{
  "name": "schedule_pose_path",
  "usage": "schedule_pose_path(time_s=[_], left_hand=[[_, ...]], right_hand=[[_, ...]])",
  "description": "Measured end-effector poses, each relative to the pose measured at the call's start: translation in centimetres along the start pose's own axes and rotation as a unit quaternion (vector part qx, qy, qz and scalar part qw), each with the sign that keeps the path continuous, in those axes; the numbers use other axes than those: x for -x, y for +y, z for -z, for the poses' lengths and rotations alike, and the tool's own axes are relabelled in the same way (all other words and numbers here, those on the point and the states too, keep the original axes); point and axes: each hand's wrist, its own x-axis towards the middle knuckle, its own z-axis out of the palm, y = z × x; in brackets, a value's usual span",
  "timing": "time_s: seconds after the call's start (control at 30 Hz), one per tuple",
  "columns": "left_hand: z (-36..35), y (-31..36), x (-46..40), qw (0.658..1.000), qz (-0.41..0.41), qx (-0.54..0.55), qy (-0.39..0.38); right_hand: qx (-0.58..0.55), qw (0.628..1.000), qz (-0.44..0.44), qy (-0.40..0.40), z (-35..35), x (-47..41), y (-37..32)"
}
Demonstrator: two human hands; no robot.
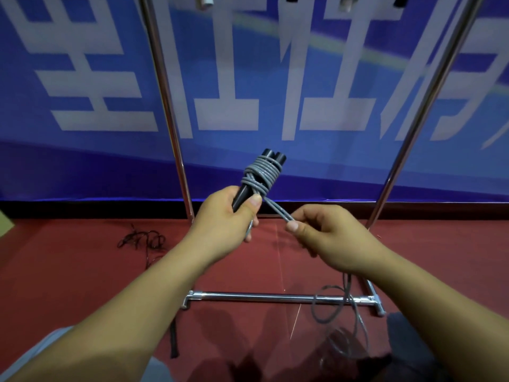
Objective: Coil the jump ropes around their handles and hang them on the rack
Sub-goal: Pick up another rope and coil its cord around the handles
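Note:
My left hand [228, 213] grips two black jump rope handles [271, 158] held side by side, their tops pointing up and away. Several turns of grey rope [261, 175] are wound around the handles above my fingers. A doubled strand runs from the coil down to my right hand [322, 232], which pinches it between thumb and fingers. The loose remainder of the grey rope [338, 307] hangs below my right hand and lies in loops on the floor. The chrome rack's uprights [170, 125] stand behind the handles; its top bar is out of view.
The rack's base bar [275, 297] lies on the red floor under my arms. A tangled black rope [143, 239] lies on the floor at left. A blue banner with white characters [248, 78] hangs behind. Handle ends [203, 0] show at the top edge.

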Motion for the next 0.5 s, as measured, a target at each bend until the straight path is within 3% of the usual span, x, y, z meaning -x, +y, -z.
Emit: schedule_pose_path(time_s=[0.3, 0.5], left_hand=[[-0.5, -0.6, -0.6, 0.999, 0.011, -0.025, 0.031], [-0.1, -0.9, -1.1, 0.995, 0.001, -0.085, 0.047]], right_hand=[[-0.112, 0.982, -0.149, -0.037, -0.2, 0.4, 0.5], [0.039, 0.998, -0.039, 0.0, -0.4, 1.2, -0.9]])
